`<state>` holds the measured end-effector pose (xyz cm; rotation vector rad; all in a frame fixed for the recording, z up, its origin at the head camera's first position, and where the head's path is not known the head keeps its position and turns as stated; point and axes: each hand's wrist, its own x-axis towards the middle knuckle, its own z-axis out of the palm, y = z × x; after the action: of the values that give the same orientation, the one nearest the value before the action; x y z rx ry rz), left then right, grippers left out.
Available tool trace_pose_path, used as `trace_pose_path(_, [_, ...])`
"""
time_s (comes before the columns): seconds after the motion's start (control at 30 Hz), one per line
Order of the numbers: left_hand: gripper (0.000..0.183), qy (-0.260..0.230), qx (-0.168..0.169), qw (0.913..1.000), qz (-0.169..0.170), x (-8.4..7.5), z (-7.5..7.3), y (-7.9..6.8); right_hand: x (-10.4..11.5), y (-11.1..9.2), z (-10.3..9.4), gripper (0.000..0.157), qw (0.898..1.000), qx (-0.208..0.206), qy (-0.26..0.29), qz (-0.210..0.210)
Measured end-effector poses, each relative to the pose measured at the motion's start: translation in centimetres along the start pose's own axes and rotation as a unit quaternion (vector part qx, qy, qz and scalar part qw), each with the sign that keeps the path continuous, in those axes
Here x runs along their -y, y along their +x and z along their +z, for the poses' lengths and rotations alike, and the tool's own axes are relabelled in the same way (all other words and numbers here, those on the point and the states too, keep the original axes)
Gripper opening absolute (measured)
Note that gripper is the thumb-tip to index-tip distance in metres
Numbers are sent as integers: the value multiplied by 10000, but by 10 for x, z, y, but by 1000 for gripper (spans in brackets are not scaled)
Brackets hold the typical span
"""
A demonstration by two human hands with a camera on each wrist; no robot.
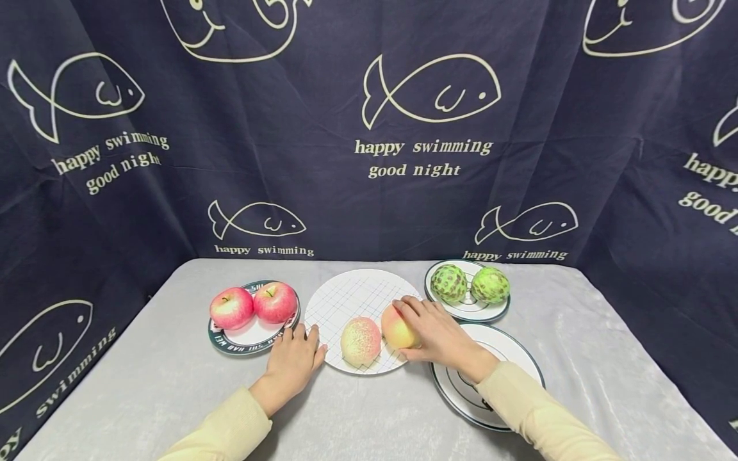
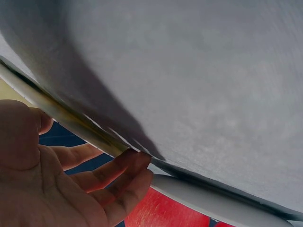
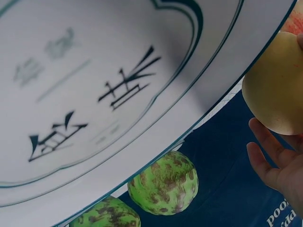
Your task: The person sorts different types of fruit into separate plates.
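Observation:
Two peaches are at the white grid-patterned plate (image 1: 334, 294) in the middle. My right hand (image 1: 435, 330) holds the right-hand peach (image 1: 398, 328), fingers over its far side and thumb at the near side; whether it is off the plate I cannot tell. Beside it the other peach (image 1: 360, 341), speckled pink and yellow, lies on the plate. In the right wrist view the held peach (image 3: 274, 85) shows at the right edge. My left hand (image 1: 293, 358), holding nothing, has loosely spread fingers between the middle plate and the dark-rimmed plate (image 1: 242, 347) of apples.
Two red apples (image 1: 232, 308) sit on the left plate. At the back right, two green custard apples (image 1: 490, 285) sit on a white plate (image 1: 481, 314). A larger dark-rimmed white plate (image 1: 519, 358) lies under my right forearm. A dark blue fish-print curtain (image 1: 369, 211) encloses the grey tablecloth (image 1: 346, 416).

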<state>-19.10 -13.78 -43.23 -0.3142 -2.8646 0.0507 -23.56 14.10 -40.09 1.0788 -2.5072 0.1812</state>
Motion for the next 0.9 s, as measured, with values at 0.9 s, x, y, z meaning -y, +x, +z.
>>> trace_pose_path(0.9, [41, 80, -254, 9996, 116, 2, 1, 0, -16, -17, -21, 84, 9989, 48, -95, 453])
